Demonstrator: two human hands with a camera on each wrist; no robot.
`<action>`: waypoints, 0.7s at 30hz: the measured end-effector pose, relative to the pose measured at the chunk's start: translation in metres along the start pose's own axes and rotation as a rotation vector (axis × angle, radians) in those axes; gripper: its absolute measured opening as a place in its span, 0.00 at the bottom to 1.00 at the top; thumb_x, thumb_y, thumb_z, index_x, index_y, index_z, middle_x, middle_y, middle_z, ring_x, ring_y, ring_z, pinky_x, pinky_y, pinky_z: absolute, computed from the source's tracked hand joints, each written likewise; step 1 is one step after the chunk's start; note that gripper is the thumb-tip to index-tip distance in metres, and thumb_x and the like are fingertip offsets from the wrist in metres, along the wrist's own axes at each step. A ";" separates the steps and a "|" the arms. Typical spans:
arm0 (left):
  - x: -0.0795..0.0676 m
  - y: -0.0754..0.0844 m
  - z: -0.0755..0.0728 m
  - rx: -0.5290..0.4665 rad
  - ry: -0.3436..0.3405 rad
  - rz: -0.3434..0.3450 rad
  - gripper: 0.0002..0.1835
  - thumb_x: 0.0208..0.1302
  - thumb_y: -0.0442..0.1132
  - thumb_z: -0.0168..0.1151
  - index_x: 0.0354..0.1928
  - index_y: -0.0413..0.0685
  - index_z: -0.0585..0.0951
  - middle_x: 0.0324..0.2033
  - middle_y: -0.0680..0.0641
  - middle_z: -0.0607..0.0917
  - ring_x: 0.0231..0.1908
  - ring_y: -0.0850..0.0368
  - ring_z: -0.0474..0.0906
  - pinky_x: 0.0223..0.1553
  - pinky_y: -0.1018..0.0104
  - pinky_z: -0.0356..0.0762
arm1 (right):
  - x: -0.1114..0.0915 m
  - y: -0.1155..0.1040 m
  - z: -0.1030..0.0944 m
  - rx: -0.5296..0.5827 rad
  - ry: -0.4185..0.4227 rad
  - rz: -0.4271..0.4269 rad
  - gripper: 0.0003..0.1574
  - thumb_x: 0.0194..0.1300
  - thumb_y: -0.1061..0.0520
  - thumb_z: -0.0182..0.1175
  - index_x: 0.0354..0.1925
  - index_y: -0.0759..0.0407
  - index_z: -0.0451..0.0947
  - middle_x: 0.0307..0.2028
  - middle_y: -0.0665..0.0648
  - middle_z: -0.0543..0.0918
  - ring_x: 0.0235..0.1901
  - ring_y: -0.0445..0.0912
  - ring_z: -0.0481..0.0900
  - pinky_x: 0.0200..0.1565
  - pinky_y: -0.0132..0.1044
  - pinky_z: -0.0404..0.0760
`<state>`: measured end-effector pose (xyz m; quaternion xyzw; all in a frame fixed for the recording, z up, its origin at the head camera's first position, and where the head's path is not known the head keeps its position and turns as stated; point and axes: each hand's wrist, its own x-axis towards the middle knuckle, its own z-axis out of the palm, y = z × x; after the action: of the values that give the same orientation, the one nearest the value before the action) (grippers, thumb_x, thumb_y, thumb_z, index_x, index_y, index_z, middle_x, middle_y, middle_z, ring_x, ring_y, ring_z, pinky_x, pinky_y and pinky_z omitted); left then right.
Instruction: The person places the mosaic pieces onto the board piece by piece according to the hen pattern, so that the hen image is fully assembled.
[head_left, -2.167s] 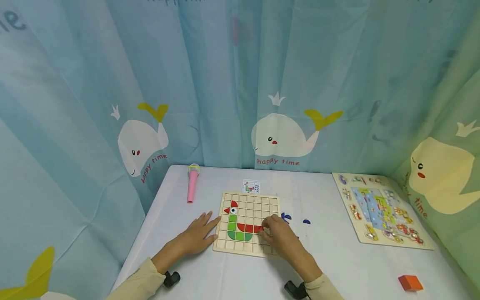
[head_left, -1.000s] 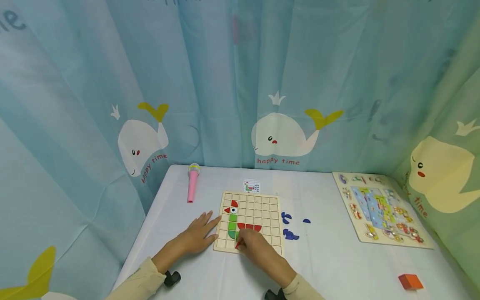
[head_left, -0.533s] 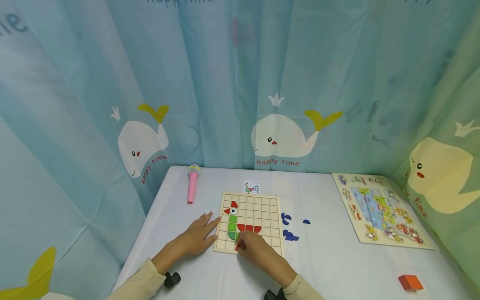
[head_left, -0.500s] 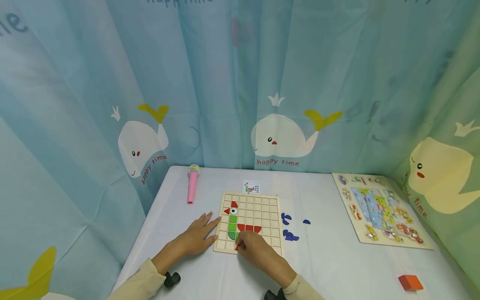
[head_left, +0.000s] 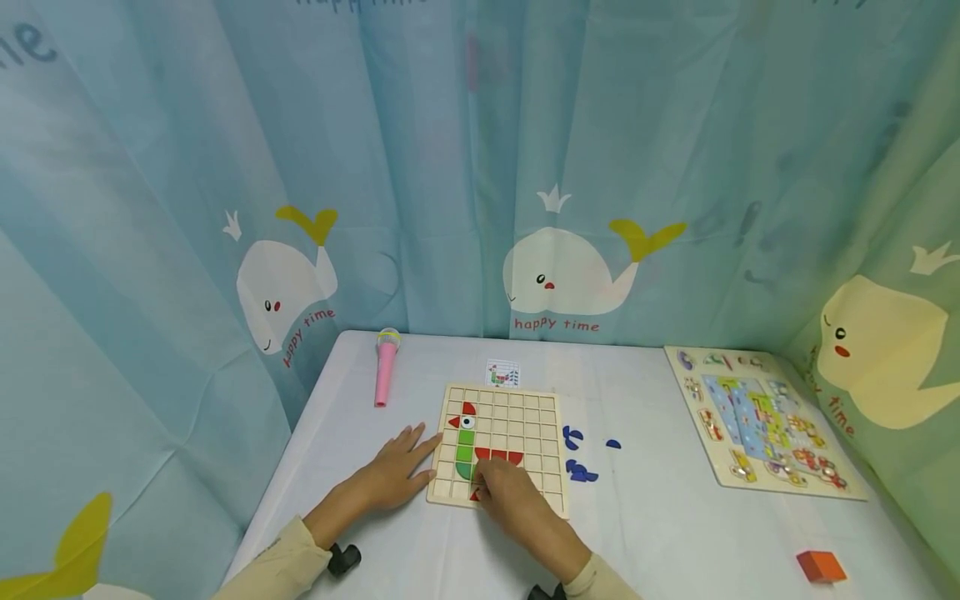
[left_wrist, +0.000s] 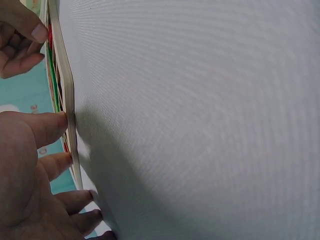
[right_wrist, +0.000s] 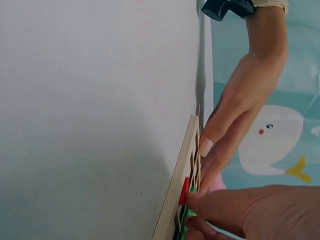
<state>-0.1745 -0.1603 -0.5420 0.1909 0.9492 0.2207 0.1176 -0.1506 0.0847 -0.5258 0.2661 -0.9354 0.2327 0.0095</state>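
Note:
A square wooden grid board (head_left: 525,421) lies on the white table, bearing a bird shape of red and green tiles. My left hand (head_left: 395,472) lies spread at the board's left edge; in the left wrist view its fingertips (left_wrist: 61,121) touch the rim. Over the board's lower part, my right hand (head_left: 513,504) has curled fingers at a red triangle tile (head_left: 476,495) in the lower row. The right wrist view shows the thumb against this red tile (right_wrist: 184,191), standing slightly proud of the board. The hand hides some green tiles (head_left: 465,454) and nearby cells.
Several blue tiles (head_left: 581,472) lie right of the board, with a single blue tile (head_left: 613,444) farther out. A pattern card (head_left: 502,373) sits behind it. Around stand a pink toy microphone (head_left: 385,371), a picture puzzle board (head_left: 810,483) and an orange block (head_left: 821,566).
My right hand has moved from the red row's right end to the lower row with the red triangle tile, then shifted slightly, showing more of it. The left hand has stayed still.

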 end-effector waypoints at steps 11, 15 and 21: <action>0.000 0.001 0.000 -0.003 -0.012 -0.011 0.34 0.80 0.52 0.57 0.82 0.55 0.63 0.82 0.37 0.57 0.82 0.35 0.49 0.79 0.36 0.52 | -0.001 0.057 -0.041 -0.031 0.102 0.178 0.13 0.62 0.67 0.74 0.44 0.61 0.82 0.38 0.56 0.81 0.39 0.49 0.78 0.42 0.46 0.82; 0.000 0.000 0.000 -0.007 -0.011 -0.003 0.33 0.81 0.51 0.56 0.82 0.55 0.63 0.82 0.36 0.57 0.82 0.34 0.49 0.79 0.35 0.52 | -0.009 0.092 -0.064 -0.080 0.111 0.305 0.16 0.64 0.68 0.72 0.49 0.67 0.81 0.44 0.66 0.81 0.43 0.58 0.81 0.43 0.55 0.83; 0.000 -0.001 0.000 -0.004 -0.006 0.008 0.33 0.81 0.50 0.56 0.82 0.53 0.64 0.82 0.36 0.57 0.82 0.33 0.49 0.78 0.34 0.53 | -0.021 0.140 -0.086 -0.099 0.049 0.475 0.16 0.66 0.68 0.65 0.52 0.72 0.80 0.47 0.74 0.80 0.47 0.67 0.80 0.48 0.65 0.81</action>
<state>-0.1745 -0.1608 -0.5424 0.1950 0.9477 0.2223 0.1201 -0.2118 0.2378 -0.5118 0.0320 -0.9815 0.1886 -0.0096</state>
